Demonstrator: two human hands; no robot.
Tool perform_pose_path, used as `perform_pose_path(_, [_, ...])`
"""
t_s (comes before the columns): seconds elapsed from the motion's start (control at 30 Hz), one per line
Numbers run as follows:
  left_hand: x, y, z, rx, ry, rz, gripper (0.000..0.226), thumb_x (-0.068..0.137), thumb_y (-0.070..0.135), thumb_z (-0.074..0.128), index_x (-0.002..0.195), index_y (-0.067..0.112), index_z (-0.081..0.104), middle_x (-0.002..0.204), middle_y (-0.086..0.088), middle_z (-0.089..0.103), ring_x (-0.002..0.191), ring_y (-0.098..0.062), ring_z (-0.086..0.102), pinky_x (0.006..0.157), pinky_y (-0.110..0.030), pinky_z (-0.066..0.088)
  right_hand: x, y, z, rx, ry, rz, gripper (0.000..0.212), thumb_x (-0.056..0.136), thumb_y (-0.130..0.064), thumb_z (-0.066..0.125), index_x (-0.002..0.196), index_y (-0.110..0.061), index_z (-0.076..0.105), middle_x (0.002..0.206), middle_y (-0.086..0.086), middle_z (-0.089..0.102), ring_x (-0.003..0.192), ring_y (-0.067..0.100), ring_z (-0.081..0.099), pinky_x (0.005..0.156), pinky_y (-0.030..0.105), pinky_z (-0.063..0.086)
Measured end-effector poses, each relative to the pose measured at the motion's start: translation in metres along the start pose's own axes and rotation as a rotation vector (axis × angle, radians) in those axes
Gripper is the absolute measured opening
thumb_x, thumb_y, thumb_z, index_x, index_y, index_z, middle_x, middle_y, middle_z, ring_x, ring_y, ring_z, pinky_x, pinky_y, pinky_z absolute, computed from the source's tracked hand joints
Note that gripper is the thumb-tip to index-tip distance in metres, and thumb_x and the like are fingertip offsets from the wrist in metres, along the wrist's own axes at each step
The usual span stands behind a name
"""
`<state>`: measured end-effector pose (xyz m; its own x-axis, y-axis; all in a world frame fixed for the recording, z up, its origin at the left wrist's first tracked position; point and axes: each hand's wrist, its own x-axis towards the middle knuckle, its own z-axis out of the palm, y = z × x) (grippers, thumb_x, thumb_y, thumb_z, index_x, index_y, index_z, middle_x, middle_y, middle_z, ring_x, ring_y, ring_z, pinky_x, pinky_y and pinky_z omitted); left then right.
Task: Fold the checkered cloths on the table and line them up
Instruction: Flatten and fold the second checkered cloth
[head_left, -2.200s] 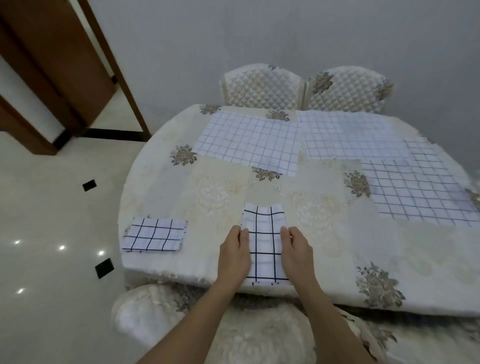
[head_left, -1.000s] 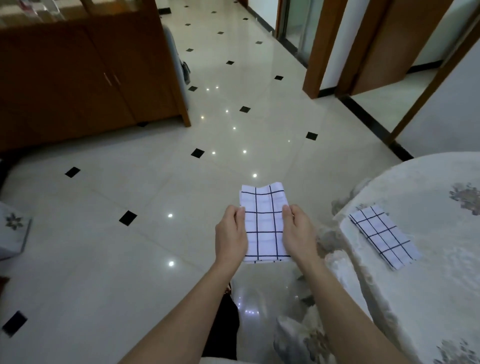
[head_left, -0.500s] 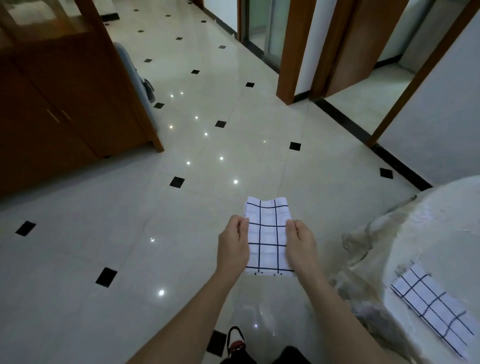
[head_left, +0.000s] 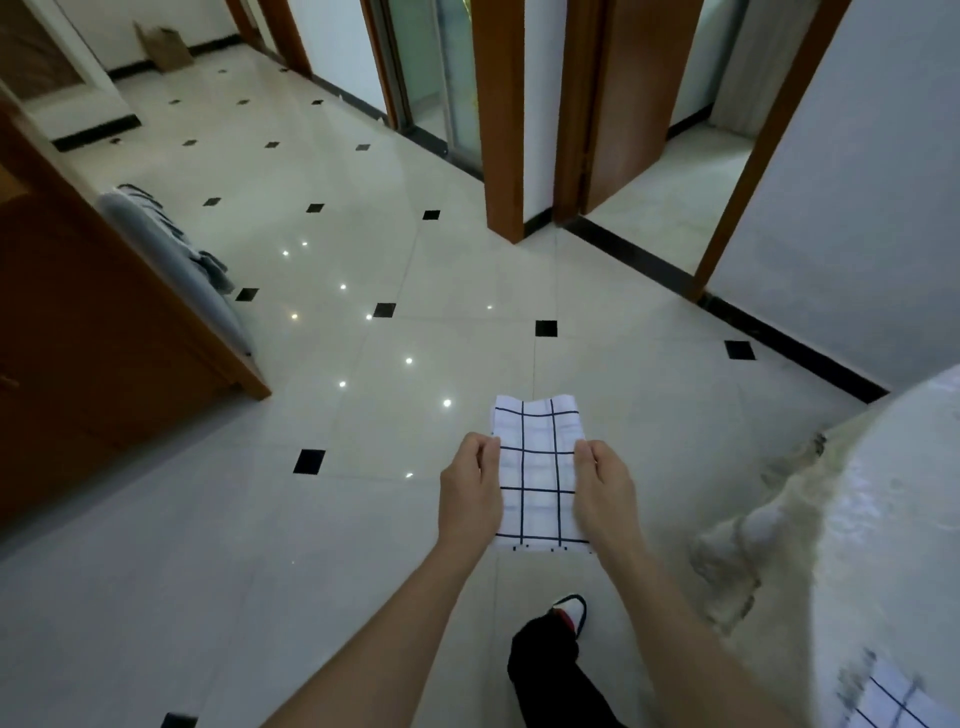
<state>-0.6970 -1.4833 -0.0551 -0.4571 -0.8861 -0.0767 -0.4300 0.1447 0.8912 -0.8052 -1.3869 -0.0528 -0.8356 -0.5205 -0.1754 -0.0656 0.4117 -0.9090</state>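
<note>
A folded white cloth with black checks (head_left: 537, 475) hangs flat in the air over the tiled floor, away from the table. My left hand (head_left: 470, 491) grips its left edge and my right hand (head_left: 605, 491) grips its right edge, thumbs on top. Another folded checkered cloth (head_left: 893, 704) lies on the round table (head_left: 883, 519) at the bottom right corner, partly cut off by the frame. The other cloths on the table are out of view.
A cream tablecloth drapes down the table's side (head_left: 753, 561). My leg and shoe (head_left: 563, 639) stand on the glossy tiled floor. A wooden cabinet (head_left: 104, 338) is at left; wooden door frames (head_left: 501, 130) stand ahead.
I lifted the folded cloth off the table and turned left, away from it. The table slid to the right edge of view; the cloth stays held between both hands.
</note>
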Motion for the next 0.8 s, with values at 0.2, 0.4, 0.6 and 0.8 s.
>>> perform_pose_path(0.2, [0.100, 0.054, 0.065, 0.033, -0.071, 0.034, 0.027, 0.105, 0.032, 0.045, 0.080, 0.022, 0.050, 0.071, 0.003, 0.056, 0.059, -0.004, 0.043, 0.059, -0.026, 0.041, 0.115, -0.015, -0.031, 0.034, 0.065, 0.015, 0.035, 0.106, -0.030, 0.038, 0.082, -0.009, 0.052, 0.078, 0.001, 0.057, 0.070, 0.014, 0.050, 0.061, 0.026, 0.039])
perform_pose_path(0.4, [0.157, 0.119, 0.148, 0.040, -0.221, 0.133, 0.027, 0.105, 0.031, 0.044, 0.082, 0.019, 0.052, 0.071, 0.004, 0.055, 0.060, -0.001, 0.045, 0.057, -0.017, 0.038, 0.190, -0.012, -0.095, 0.073, 0.231, 0.074, 0.037, 0.106, -0.031, 0.038, 0.085, -0.005, 0.054, 0.079, 0.004, 0.059, 0.069, 0.014, 0.051, 0.061, 0.026, 0.041])
perform_pose_path(0.6, [0.180, 0.159, 0.239, 0.031, -0.426, 0.246, 0.028, 0.105, 0.027, 0.045, 0.078, 0.020, 0.050, 0.069, 0.006, 0.053, 0.060, -0.002, 0.044, 0.057, -0.018, 0.038, 0.228, 0.013, -0.161, 0.092, 0.440, 0.177, 0.036, 0.106, -0.033, 0.037, 0.084, -0.009, 0.053, 0.080, 0.003, 0.059, 0.073, 0.017, 0.054, 0.062, 0.026, 0.041])
perform_pose_path(0.8, [0.184, 0.192, 0.345, 0.079, -0.724, 0.367, 0.027, 0.104, 0.028, 0.047, 0.078, 0.023, 0.050, 0.070, 0.006, 0.056, 0.061, -0.001, 0.047, 0.056, -0.018, 0.037, 0.238, 0.048, -0.230, 0.102, 0.712, 0.323, 0.037, 0.106, -0.031, 0.039, 0.075, -0.013, 0.047, 0.072, 0.000, 0.054, 0.067, 0.013, 0.049, 0.059, 0.020, 0.037])
